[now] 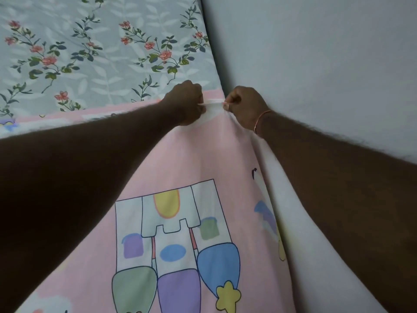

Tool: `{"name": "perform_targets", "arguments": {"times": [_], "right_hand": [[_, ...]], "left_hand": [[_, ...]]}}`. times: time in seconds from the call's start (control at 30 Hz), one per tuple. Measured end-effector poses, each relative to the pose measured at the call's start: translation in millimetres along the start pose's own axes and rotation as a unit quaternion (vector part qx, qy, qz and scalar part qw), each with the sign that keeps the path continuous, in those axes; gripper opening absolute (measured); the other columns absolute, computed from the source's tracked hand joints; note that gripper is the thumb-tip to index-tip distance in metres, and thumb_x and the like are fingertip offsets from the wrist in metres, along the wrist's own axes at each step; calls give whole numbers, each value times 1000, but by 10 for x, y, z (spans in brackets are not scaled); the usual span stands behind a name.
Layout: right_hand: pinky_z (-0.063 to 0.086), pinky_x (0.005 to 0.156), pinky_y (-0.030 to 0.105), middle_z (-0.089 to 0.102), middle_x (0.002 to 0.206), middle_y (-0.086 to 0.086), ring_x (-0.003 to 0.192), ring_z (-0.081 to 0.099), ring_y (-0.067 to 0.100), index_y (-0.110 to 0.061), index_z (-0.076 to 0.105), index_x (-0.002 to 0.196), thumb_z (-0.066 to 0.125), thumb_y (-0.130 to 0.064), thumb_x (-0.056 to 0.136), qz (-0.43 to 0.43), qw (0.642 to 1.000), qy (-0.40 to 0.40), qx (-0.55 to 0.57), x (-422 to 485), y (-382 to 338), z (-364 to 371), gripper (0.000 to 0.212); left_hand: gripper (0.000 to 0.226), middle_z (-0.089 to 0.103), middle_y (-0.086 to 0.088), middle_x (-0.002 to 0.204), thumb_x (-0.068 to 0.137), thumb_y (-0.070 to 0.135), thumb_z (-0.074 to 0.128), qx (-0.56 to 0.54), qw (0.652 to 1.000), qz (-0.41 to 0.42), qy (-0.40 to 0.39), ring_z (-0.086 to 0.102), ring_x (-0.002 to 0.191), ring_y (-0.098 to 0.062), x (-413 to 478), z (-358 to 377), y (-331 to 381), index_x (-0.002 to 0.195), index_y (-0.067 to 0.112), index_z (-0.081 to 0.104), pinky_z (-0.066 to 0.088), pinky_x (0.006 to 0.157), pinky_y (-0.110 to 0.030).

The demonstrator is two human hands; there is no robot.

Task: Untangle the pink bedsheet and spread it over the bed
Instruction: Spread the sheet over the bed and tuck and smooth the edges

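The pink bedsheet (180,159), castle-printed, covers the lower centre, its top edge bunched mid-frame. The bed (90,53), upper left, seems smooth, grey floral.

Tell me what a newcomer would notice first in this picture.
Two outstretched arms meet at centre, where the left hand and right hand both pinch the top edge of the pink bedsheet beside the wall on the right. A bright cartoon castle print fills the sheet's lower middle. Beyond the hands, upper left, lies a grey floral sheet not yet covered.
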State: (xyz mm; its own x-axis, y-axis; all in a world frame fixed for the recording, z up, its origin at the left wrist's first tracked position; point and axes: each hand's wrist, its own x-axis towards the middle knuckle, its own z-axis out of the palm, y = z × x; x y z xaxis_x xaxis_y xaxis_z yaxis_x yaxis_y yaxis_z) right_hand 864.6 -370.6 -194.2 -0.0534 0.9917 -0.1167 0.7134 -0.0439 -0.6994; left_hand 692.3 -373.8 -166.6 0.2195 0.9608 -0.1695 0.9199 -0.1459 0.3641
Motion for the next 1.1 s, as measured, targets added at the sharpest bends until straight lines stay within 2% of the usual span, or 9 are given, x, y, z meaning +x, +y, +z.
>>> {"name": "perform_targets", "arguments": {"times": [0.13, 0.23, 0.4, 0.5, 0.6, 0.77, 0.87, 1.0, 1.1], "right_hand": [[37, 61, 4, 52, 75, -9, 77, 50, 10, -11, 60, 99, 62, -11, 87, 17, 998, -22, 60, -7, 84, 51, 12], [43, 68, 10, 60, 88, -1, 81, 55, 9, -7, 59, 110, 61, -11, 88, 10, 995, -40, 86, 3, 100, 33, 22], [38, 57, 5, 54, 70, -7, 63, 49, 4, -13, 60, 96, 66, -15, 86, 5, 995, -33, 91, 42, 118, 15, 12], [36, 54, 0, 54, 70, -10, 63, 49, 1, -12, 61, 97, 69, -18, 85, 4, 997, -30, 77, 59, 136, 25, 15], [37, 55, 3, 55, 68, -9, 61, 48, 1, -12, 64, 92, 70, -21, 84, 10, 997, -15, 74, 54, 163, 28, 13], [39, 59, 12, 59, 72, -3, 63, 49, 5, -16, 63, 82, 68, -19, 84, -1, 996, 52, 79, 144, 69, 49, 7], [41, 66, 20, 57, 70, -9, 73, 53, 10, -21, 56, 72, 66, -20, 84, 2, 994, 77, 76, 242, 43, 99, 16], [46, 74, 24, 57, 75, -7, 79, 54, 13, -27, 44, 64, 63, -25, 87, 48, 991, 89, 89, 256, 100, 264, 30], [48, 81, 28, 60, 86, -2, 87, 57, 19, -24, 49, 76, 58, -31, 91, 83, 987, 102, 93, 135, 155, 314, 18]], "left_hand": [[32, 58, -10, 115, 85, 30, 66, -20, 999, -23, -17, 53, 104, -26, 52, 21, 7, 110, 13, 56, 46, 87, -37], [28, 61, -11, 112, 89, 31, 62, -11, 999, -8, -31, 55, 103, -27, 104, -16, 12, 107, 10, 61, 44, 82, -32], [35, 60, -9, 114, 89, 38, 61, -20, 997, 24, -77, 55, 99, -24, 131, -50, 58, 113, 13, 60, 41, 77, -29], [31, 62, -10, 111, 91, 32, 59, -8, 995, 35, -94, 52, 88, -20, 162, -75, 87, 113, 10, 63, 37, 73, -28], [29, 63, -12, 110, 94, 27, 56, -17, 996, 34, -84, 51, 88, -20, 186, -77, 121, 113, 7, 64, 37, 73, -27], [24, 62, -11, 112, 93, 23, 57, -73, 997, 4, -2, 56, 97, -22, 266, -74, 108, 107, 5, 65, 37, 73, -24], [21, 62, -9, 112, 93, 23, 57, -87, 995, -16, 43, 55, 96, -19, 343, -33, 76, 102, 6, 65, 40, 75, -25], [24, 55, -12, 119, 94, 27, 53, -17, 998, -19, 58, 51, 112, -27, 382, 143, 58, 109, 10, 62, 43, 90, -35], [31, 53, -12, 123, 94, 30, 50, 37, 997, -33, 52, 49, 116, -30, 437, 213, 52, 117, 11, 58, 42, 97, -45]]}}
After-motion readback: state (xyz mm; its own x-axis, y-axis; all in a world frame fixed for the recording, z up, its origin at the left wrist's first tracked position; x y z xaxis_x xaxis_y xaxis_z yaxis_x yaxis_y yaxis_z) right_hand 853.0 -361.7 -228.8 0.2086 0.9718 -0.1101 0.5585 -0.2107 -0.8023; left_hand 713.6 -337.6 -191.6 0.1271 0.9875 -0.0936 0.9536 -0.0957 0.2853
